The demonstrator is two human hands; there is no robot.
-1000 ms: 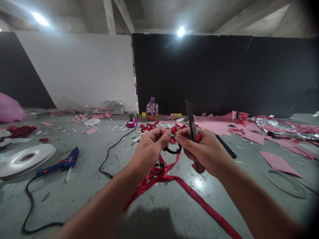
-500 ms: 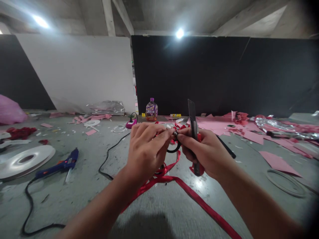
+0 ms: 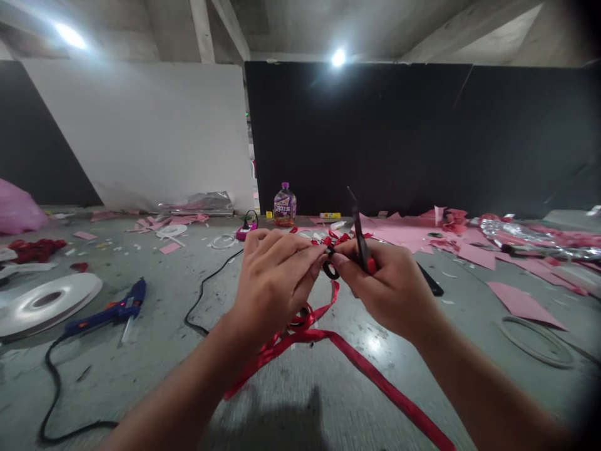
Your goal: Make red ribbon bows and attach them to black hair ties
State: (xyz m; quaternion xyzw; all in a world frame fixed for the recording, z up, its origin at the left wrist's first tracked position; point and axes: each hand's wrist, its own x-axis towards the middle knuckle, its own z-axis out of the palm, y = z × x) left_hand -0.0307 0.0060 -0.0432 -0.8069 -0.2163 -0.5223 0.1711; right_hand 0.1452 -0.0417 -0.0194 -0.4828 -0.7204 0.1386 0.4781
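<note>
My left hand (image 3: pixel 277 275) is closed, its fingertips pinching one side of a small black loop (image 3: pixel 331 269) at the centre. From the other side, the thumb and finger of my right hand (image 3: pixel 387 275) pinch the same loop. A utility knife (image 3: pixel 360 235) with a red and black handle is also held in my right hand, its blade pointing up. Below the hands, a long red ribbon (image 3: pixel 375 379) lies curled and stretches toward the lower right, partly hidden by my left hand.
A blue glue gun (image 3: pixel 110 313) and a white ribbon spool (image 3: pixel 49 304) lie at left. A bottle (image 3: pixel 285 205) stands by the back wall. Pink paper (image 3: pixel 519 300) and a pale ring (image 3: pixel 535 341) lie at right, near a dark flat object (image 3: pixel 429 280).
My right hand has turned, so the knife shows more edge-on and its lower handle is now hidden. The black loop looks narrower and has shifted slightly.
</note>
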